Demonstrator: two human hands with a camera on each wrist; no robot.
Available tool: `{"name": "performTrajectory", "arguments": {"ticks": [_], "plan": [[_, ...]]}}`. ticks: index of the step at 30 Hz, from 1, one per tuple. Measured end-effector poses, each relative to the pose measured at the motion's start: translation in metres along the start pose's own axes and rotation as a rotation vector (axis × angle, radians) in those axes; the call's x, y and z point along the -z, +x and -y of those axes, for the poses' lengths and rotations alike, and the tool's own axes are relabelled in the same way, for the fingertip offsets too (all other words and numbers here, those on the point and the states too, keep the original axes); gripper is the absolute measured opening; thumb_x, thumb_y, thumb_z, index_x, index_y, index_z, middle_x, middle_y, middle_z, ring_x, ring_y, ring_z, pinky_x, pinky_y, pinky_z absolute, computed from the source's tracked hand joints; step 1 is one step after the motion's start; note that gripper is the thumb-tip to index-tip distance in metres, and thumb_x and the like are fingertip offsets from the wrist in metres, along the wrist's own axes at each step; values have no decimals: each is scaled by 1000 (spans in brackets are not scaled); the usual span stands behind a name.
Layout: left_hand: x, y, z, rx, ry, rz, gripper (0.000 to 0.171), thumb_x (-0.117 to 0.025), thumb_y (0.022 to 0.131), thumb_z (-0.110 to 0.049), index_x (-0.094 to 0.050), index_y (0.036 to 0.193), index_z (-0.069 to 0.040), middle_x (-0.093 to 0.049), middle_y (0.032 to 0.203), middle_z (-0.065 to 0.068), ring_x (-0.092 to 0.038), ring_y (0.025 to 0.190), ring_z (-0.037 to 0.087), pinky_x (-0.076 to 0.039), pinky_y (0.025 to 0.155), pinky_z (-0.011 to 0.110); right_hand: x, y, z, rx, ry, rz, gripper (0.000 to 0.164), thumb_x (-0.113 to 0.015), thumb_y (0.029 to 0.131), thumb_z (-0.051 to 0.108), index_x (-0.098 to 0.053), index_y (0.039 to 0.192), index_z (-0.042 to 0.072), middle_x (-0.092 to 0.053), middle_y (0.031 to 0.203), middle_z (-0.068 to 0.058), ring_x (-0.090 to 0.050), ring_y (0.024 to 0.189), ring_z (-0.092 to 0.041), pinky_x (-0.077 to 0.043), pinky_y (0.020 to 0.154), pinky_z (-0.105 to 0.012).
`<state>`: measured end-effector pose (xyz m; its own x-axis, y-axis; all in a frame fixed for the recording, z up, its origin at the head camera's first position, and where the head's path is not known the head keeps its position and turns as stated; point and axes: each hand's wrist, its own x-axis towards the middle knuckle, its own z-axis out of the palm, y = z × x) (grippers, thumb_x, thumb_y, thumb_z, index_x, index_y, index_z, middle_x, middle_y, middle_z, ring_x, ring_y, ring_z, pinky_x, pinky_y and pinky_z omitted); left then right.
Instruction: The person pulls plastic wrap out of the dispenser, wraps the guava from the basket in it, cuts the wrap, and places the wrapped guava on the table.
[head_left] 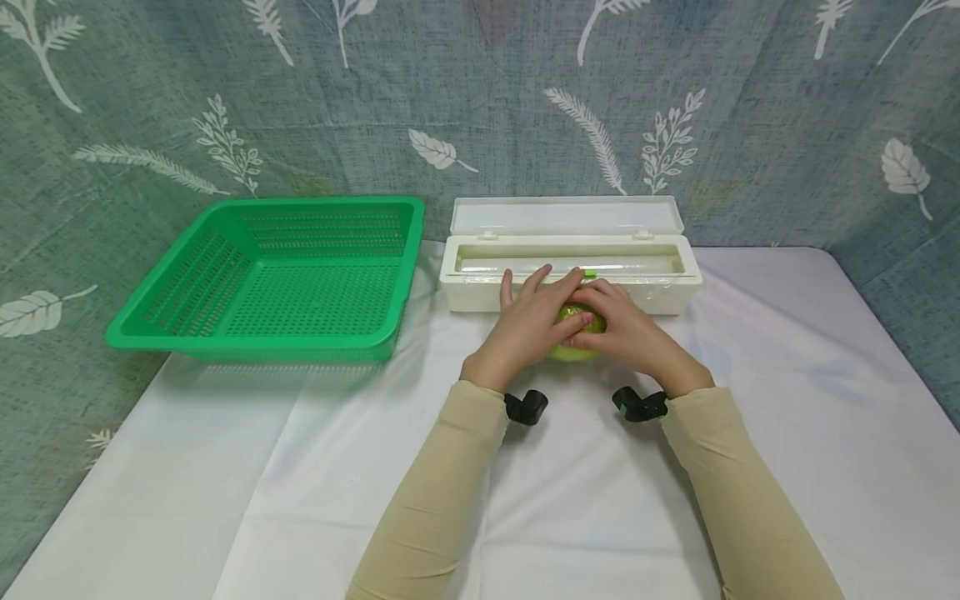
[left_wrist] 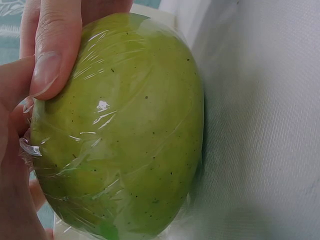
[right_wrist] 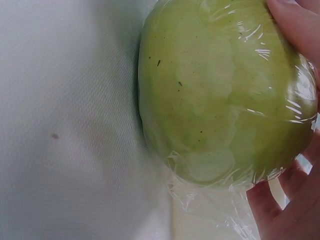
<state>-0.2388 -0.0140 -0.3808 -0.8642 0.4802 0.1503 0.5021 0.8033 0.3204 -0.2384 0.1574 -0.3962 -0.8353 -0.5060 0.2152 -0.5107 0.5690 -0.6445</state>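
Note:
A green speckled fruit (left_wrist: 135, 125) wrapped in clear cling film sits on the white cloth, close in front of the cling film box (head_left: 472, 298). My left hand (head_left: 525, 329) holds it from the left, thumb laid over the top and other fingers spread toward the box. From the right, my right hand (head_left: 626, 333) curls its fingers round the fruit. In the right wrist view the film (right_wrist: 300, 85) is wrinkled near those fingers, and a loose flap (right_wrist: 190, 195) hangs at the fruit's edge. Both hands partly hide the fruit in the head view.
The box's lid (head_left: 566, 217) is raised, and a film roll (head_left: 510, 263) lies inside. A small green slider (head_left: 589, 273) sits on its front edge. To the left stands a green plastic basket (head_left: 262, 343). A patterned grey-green curtain (head_left: 487, 100) hangs behind the table (head_left: 810, 467).

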Motion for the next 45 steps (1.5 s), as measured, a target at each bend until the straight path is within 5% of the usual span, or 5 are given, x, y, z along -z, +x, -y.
{"name": "performTrajectory", "arguments": {"ticks": [45], "plan": [[-5,4,-1,-13,-19,12,56,-36,89,-51,-21,141,-34,-27,140,-19,-7,134,11,11,98,57,-1,1,-2,13,-8,-2,50,-71,76,30,-53,119,12,-43,122,-2,-35,109,-23,-30,90,-41]]}}
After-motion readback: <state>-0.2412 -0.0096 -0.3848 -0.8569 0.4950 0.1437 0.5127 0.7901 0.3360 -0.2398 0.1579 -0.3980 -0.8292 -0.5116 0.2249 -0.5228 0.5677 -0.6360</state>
